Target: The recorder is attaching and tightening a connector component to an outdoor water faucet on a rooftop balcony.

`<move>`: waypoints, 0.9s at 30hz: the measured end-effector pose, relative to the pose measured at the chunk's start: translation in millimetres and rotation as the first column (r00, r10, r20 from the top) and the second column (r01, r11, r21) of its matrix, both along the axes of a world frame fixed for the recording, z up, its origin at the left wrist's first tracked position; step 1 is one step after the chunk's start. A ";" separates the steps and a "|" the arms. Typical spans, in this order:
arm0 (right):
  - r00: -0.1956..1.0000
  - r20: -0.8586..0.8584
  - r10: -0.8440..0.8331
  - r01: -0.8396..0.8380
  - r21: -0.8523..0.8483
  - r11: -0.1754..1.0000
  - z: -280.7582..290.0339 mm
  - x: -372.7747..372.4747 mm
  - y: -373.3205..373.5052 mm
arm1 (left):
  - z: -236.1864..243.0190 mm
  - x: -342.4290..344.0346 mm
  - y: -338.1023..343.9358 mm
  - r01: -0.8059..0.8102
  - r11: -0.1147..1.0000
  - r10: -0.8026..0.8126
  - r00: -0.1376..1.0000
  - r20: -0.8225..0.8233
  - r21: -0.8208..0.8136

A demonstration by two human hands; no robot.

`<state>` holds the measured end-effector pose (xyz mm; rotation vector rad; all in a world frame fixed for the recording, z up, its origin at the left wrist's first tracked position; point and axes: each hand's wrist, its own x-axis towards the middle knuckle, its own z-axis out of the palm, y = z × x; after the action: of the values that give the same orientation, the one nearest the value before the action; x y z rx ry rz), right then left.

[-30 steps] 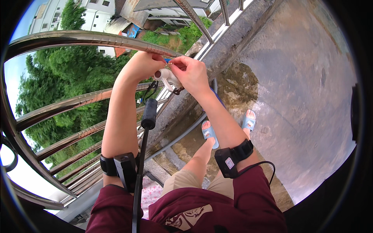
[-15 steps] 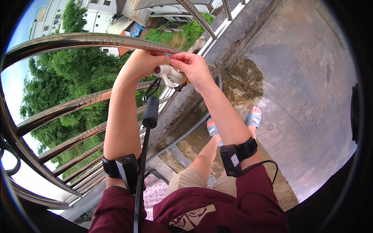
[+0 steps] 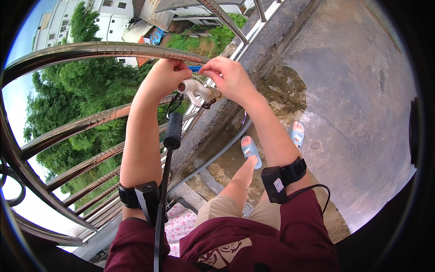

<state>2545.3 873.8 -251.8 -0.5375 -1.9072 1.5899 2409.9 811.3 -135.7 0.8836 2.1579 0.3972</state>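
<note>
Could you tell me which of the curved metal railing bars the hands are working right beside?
The topmost bar: both the left hand and right hand sit just under it; the lower bars run beneath the forearms.

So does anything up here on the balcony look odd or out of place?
One thing: a dark wet patch spreads over the concrete floor beside the parapet, while the rest looks dry. Otherwise nothing stands out: both hands, left hand and right hand, hold a white handle-like piece at the steel railing.

1 head-worn fisheye view, steeply downward, close over hands (image 3: 199,81) at railing (image 3: 113,49).
</note>
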 end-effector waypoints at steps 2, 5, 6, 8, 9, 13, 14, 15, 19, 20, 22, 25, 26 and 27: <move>0.999 -0.023 0.027 -0.030 -0.135 0.990 -1.0 -2.8 -0.7 | -1.2 0.9 0.9 0.019 1.000 -0.019 1.000 -0.016 -0.004; 0.979 -0.037 0.198 -0.198 -0.372 0.907 -9.0 -8.0 0.7 | 0.6 8.2 0.0 -0.004 1.000 0.004 1.000 0.007 -0.013; 0.939 -0.040 0.342 -0.320 -0.473 0.821 -13.3 -8.9 1.9 | 0.1 10.0 0.1 -0.001 1.000 0.001 1.000 0.009 -0.012; 0.938 -0.111 0.330 -0.340 -0.494 0.800 -12.7 -8.8 3.1 | -1.0 10.3 -1.3 -0.016 1.000 0.016 1.000 -0.009 0.004; 0.976 -0.002 0.219 -0.198 -0.439 0.876 -7.7 -8.4 3.1 | -0.4 9.8 -1.2 -0.017 1.000 0.017 1.000 -0.011 0.001; 0.986 0.137 -0.090 0.109 -0.137 0.985 7.2 -7.1 4.8 | -3.8 10.8 2.6 -0.039 0.998 0.044 0.995 -0.088 0.051; 0.987 0.134 -0.090 0.109 -0.140 0.984 7.7 -7.7 2.8 | -4.7 11.0 2.8 -0.040 0.997 0.048 0.992 -0.116 0.068; 0.979 0.170 -0.116 0.136 -0.112 0.984 8.1 -8.0 0.6 | -4.1 11.5 2.5 -0.040 0.997 0.048 0.992 -0.119 0.066; 0.958 0.263 -0.116 0.154 -0.128 0.980 9.4 -3.8 -2.2 | -3.4 18.3 3.0 0.008 1.000 -0.006 0.961 -0.276 0.007; 0.958 0.262 -0.117 0.155 -0.131 0.979 8.6 -3.8 -1.9 | -3.4 18.8 2.9 0.030 0.999 -0.016 0.940 -0.341 0.038; 0.969 0.215 -0.122 0.166 -0.201 0.966 6.0 -1.7 0.0 | -8.2 17.3 2.3 0.029 0.997 -0.003 0.944 -0.330 0.075; 0.971 0.165 -0.173 0.203 -0.187 0.961 14.1 3.1 1.0 | -10.9 11.4 -1.1 0.001 0.996 0.026 0.952 -0.304 0.089; 0.971 0.165 -0.174 0.204 -0.187 0.961 17.0 6.5 2.8 | -10.8 10.6 -0.5 -0.011 0.998 0.030 0.958 -0.284 0.069; 0.970 0.170 -0.175 0.207 -0.195 0.959 19.5 9.9 4.5 | -11.5 9.7 -0.7 -0.010 0.998 0.029 0.959 -0.283 0.069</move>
<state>2555.2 878.3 -232.3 -0.9291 -1.7389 1.6732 2419.6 810.5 -147.2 1.0087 2.4299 0.3724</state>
